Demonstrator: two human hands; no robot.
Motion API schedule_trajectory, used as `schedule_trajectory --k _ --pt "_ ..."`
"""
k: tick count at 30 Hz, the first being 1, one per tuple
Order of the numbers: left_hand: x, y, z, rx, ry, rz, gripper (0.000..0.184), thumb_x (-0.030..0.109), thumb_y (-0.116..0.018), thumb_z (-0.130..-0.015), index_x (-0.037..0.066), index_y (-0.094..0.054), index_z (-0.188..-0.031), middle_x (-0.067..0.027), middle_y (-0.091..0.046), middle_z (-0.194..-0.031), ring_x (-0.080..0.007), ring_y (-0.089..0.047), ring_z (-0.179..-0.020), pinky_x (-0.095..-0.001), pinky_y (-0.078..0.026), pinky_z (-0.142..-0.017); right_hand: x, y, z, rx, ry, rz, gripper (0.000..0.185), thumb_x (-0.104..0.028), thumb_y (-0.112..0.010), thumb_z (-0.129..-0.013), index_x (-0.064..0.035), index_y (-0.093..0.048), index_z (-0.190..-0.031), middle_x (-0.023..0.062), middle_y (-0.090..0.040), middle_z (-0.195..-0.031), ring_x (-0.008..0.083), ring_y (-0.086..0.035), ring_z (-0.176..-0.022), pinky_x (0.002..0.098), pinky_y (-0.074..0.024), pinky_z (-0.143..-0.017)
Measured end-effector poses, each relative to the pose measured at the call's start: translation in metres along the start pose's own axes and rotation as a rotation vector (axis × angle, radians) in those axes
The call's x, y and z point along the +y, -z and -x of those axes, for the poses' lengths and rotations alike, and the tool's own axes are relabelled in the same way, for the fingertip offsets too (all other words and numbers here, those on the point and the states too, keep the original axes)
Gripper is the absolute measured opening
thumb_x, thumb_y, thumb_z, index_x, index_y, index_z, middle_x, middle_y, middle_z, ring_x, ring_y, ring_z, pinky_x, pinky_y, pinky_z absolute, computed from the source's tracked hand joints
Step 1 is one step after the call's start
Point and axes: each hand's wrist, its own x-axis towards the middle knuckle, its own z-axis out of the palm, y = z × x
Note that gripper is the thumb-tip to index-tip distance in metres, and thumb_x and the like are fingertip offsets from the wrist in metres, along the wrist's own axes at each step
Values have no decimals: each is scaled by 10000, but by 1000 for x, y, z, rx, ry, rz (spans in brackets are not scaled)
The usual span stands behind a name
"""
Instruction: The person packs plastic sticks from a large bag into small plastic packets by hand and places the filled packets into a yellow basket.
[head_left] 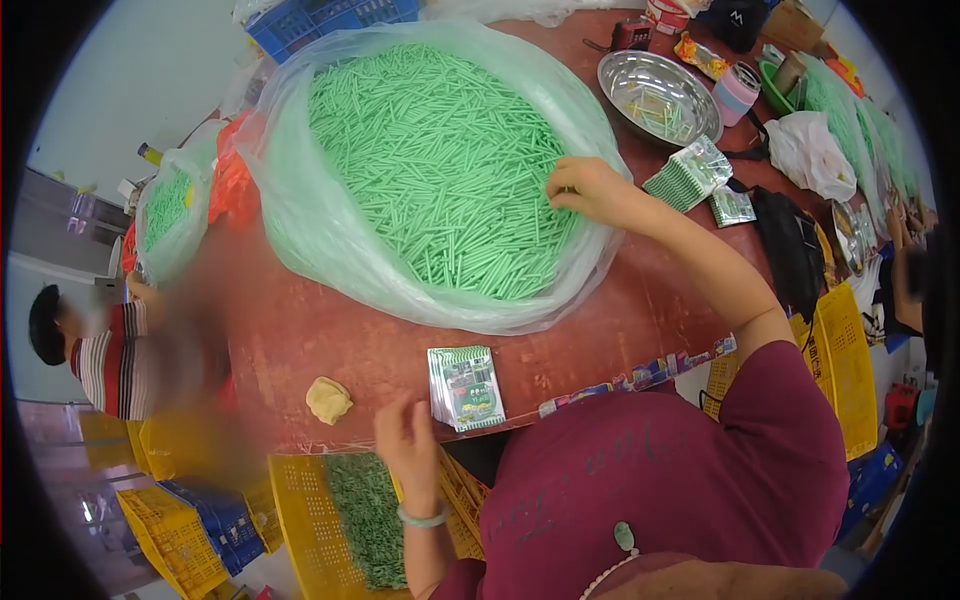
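A large clear plastic bag (285,200) stands open on the table, full of thin light-green sticks (440,170). My right hand (595,192) is over the bag's right side, its fingers curled down at the sticks; whatever is between the fingertips is too small to make out. Near the table's front edge lies a stack of green and silver printed packets (466,388). Just left of that stack is my left hand (408,445), fingers apart and holding nothing visible. A crumpled yellowish cloth-like lump (328,400) lies further left.
More packets (688,175) lie right of the bag, near a steel bowl (660,95) holding a few sticks. A pink jar (737,92) and black bag (785,240) are beyond. Yellow crates (300,520) stand below the table (300,330). A person in a striped shirt (110,360) works at left.
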Motion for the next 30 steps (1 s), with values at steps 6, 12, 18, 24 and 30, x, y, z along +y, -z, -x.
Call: schedule_trajectory --k 6,12,18,24,30 --pt "26 -42 18 -166 -23 -224 687 275 -814 -757 -33 -499 -1285 -221 -494 -1268 -387 -424 -1185 -476 -353 -995 -11 -12 3 1 282 -14 446 -119 -770 -719 -17 -597 -1117 125 -573 -1041 317 -553 -998 391 -465 -850" --pt "31 -56 22 -163 -86 -352 819 340 -807 -763 -43 -414 -1371 -240 -420 -1330 -401 -379 -1215 -495 -326 -1026 -9 -28 -2 -16 320 146 539 -5 -681 -738 -19 -527 -1254 134 -573 -1046 328 -532 -1013 407 -457 -895" --pt "15 -54 20 -89 -2 -237 632 248 -767 -811 -21 -491 -1311 -220 -473 -1211 -380 -416 -1129 -485 -358 -963 -24 -11 -4 -102 -12 17 545 28 -627 -740 -14 -519 -1273 166 -610 -1059 338 -531 -1024 429 -475 -874" --pt "14 -52 16 -42 54 -235 501 233 -767 -811 -16 -550 -1188 -184 -498 -1115 -347 -451 -1052 -461 -378 -914 -13 -27 1 55 349 208 454 28 -622 -755 13 -543 -1202 143 -606 -959 334 -560 -960 425 -485 -864" --pt "5 -51 12 -56 82 -176 307 178 -760 -823 -1 -576 -991 -98 -524 -951 -225 -504 -870 -344 -438 -763 -31 -42 3 26 227 329 260 10 -643 -723 13 -541 -962 164 -589 -937 350 -578 -957 432 -492 -823"
